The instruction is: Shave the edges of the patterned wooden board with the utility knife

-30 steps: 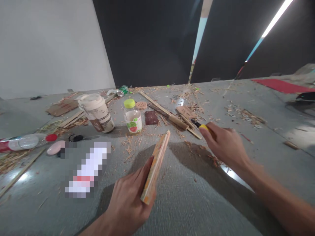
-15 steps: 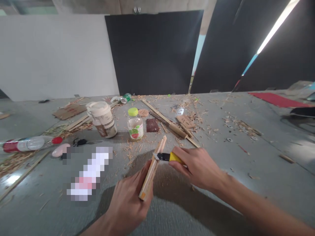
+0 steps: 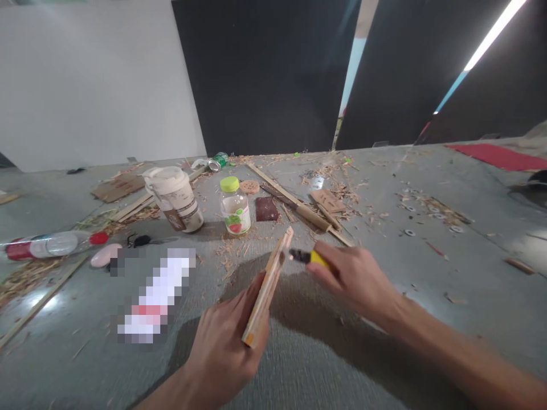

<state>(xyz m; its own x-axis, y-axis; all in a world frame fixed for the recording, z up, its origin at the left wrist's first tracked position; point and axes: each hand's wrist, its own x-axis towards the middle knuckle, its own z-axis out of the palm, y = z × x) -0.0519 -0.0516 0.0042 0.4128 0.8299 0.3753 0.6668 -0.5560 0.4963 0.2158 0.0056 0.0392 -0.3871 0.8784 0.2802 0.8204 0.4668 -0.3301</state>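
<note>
My left hand (image 3: 226, 347) is closed around the lower end of a flat strip of wood (image 3: 269, 285), held edge-up and pointing away from me over the grey floor. My right hand (image 3: 359, 279) grips a yellow utility knife (image 3: 310, 257). Its dark tip sits just right of the strip's upper part, close to the wood; whether it touches is not clear.
Ahead stand a paper coffee cup (image 3: 175, 198) and a small bottle with a green cap (image 3: 235, 206). A dark square pad (image 3: 265, 208), wooden sticks (image 3: 294, 205), shavings and washers (image 3: 410, 232) litter the floor. A plastic bottle (image 3: 47, 246) lies at left.
My right hand picked the yellow knife up from the floor ahead and brought it left to the wooden strip. My left hand kept holding the strip, nearly still.
</note>
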